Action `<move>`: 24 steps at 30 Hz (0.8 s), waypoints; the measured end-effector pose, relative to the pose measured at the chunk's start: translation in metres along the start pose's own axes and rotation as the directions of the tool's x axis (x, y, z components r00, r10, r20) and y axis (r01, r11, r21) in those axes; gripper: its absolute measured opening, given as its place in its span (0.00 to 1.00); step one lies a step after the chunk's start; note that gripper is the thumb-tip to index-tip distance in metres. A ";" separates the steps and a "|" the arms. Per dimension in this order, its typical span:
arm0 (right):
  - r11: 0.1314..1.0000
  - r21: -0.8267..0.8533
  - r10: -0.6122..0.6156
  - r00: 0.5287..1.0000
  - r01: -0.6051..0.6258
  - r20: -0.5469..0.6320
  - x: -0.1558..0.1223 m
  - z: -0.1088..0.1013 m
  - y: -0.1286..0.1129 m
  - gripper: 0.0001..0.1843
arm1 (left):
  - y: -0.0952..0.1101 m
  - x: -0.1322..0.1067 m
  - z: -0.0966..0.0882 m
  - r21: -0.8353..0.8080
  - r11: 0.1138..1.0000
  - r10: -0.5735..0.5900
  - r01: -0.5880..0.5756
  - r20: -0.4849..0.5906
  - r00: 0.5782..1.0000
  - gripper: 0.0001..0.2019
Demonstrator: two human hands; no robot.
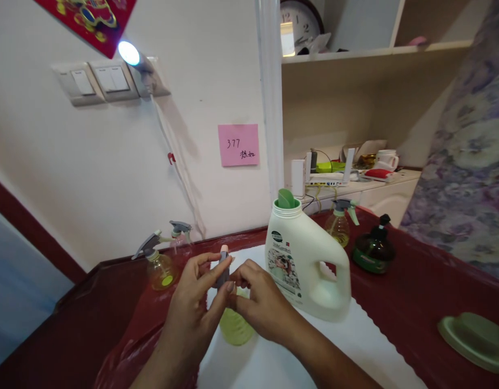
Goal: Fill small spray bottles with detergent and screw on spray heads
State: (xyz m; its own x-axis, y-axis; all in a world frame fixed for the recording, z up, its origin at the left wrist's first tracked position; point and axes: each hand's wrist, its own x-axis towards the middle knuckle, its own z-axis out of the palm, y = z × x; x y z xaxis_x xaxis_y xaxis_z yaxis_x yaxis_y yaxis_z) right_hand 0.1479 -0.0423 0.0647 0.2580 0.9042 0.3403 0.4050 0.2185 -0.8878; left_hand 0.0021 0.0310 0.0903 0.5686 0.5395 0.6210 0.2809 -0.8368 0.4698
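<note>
Head view: left hand (pixel 191 305) and right hand (pixel 263 309) pinch sprayer (pixel 223 268) on yellow-liquid bottle (pixel 235 326).

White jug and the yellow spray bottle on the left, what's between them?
The head view shows the left hand and right hand there, gripping a small light green plastic spray bottle with a grey trigger top.

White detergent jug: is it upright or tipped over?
Upright: the white detergent jug stands on its base on the white mat, with its green-topped neck pointing straight up and its handle at the side.
</note>
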 end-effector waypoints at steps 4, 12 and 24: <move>0.999 0.032 -0.007 1.000 0.006 0.028 -0.001 -0.003 -0.002 0.08 | -0.002 0.001 -0.002 -0.001 0.999 0.035 -0.035 0.009 0.999 0.17; 0.990 0.118 0.079 0.996 -0.073 -0.042 0.001 0.008 0.006 0.10 | -0.002 0.005 -0.010 0.009 0.999 0.043 -0.044 0.128 0.991 0.18; 0.975 0.189 0.121 0.993 -0.116 -0.014 0.003 0.005 0.010 0.11 | -0.002 0.011 -0.015 -0.003 1.000 0.012 -0.012 0.192 0.981 0.18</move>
State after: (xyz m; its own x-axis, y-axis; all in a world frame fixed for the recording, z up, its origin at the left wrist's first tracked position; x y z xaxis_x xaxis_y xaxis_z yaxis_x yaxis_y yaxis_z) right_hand 0.1481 -0.0357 0.0549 0.3174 0.9187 0.2350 0.1997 0.1775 -0.9636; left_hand -0.0035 0.0398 0.1060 0.7099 0.5015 0.4944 0.2717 -0.8428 0.4647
